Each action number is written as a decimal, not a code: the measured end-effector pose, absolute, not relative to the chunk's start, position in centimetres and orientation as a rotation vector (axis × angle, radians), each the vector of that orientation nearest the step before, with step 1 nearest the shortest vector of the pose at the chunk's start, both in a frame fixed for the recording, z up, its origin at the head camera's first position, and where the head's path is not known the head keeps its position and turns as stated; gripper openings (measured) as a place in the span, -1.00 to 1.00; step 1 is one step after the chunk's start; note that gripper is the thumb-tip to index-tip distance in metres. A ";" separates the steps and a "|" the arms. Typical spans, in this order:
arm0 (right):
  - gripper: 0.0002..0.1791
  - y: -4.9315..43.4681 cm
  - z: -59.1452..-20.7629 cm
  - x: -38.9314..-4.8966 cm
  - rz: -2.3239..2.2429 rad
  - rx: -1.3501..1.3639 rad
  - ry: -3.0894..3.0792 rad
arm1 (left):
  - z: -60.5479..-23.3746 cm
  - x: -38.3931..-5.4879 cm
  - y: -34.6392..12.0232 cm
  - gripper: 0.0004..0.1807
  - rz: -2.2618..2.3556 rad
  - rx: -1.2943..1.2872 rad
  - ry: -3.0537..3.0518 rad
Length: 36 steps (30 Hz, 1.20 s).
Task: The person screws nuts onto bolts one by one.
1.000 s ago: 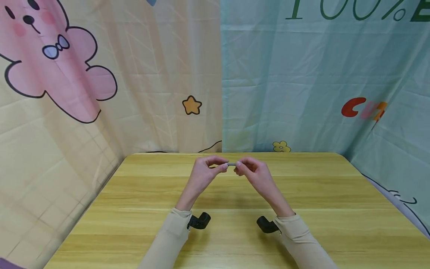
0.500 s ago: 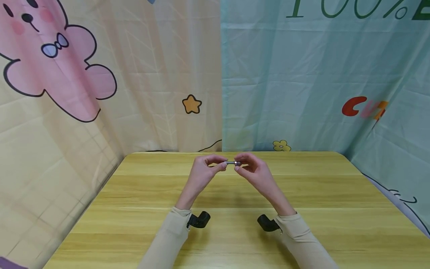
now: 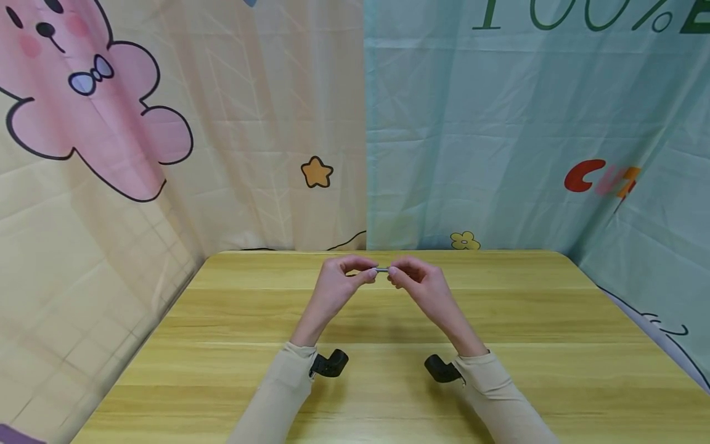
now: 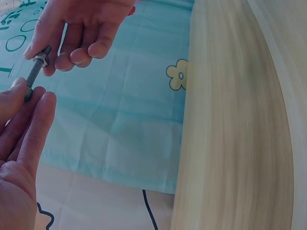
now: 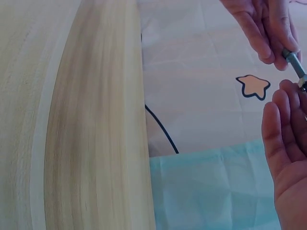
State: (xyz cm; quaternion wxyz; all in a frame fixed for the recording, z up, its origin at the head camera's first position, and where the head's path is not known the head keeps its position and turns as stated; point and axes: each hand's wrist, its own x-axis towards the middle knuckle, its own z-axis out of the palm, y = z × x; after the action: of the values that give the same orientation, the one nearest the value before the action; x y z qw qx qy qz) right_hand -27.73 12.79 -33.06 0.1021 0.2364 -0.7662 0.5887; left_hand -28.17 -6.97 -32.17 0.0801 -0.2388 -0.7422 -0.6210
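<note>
A grey metal bolt (image 4: 34, 74) with a threaded shank spans the gap between both hands, held above the far part of the table. My left hand (image 3: 339, 282) pinches the bolt's head end between thumb and fingers. On the shank's other end sits a shiny hex nut (image 4: 41, 58). Thumb and fingers of my right hand (image 3: 420, 283) grip around this nut; in the head view they cover it. The right wrist view shows the nut (image 5: 302, 82) at the frame's edge beside the right fingertips.
A light wooden table (image 3: 388, 394) lies below the hands. Printed curtains (image 3: 266, 123) hang behind its far edge and along both sides. Black wrist mounts (image 3: 331, 364) stick out from the beige sleeves (image 3: 277, 394).
Half a second ago the right thumb and fingers were spread apart with the nut showing between them; now they have come together over it again. The left hand keeps its hold, nearly still.
</note>
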 end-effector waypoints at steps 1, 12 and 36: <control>-0.81 12.8 -33.0 -27.7 1.720 0.685 -2.275 | -32.1 -28.1 -6.9 -0.86 -1.853 -0.712 -2.225; -0.72 13.3 -34.8 -29.4 1.728 0.760 -2.226 | -32.1 -28.2 -6.9 -0.84 -1.876 -0.695 -2.213; -0.75 12.7 -32.8 -27.5 1.668 0.631 -2.338 | -34.7 -30.4 -6.8 -0.82 -1.907 -0.694 -2.215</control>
State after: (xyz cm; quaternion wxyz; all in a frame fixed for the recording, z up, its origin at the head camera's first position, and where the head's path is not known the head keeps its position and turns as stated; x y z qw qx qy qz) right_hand -27.54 12.72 -32.82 0.1002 0.2136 -0.7911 0.5644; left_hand -30.44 -6.76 -34.75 0.0685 -0.2306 -0.7356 -0.6332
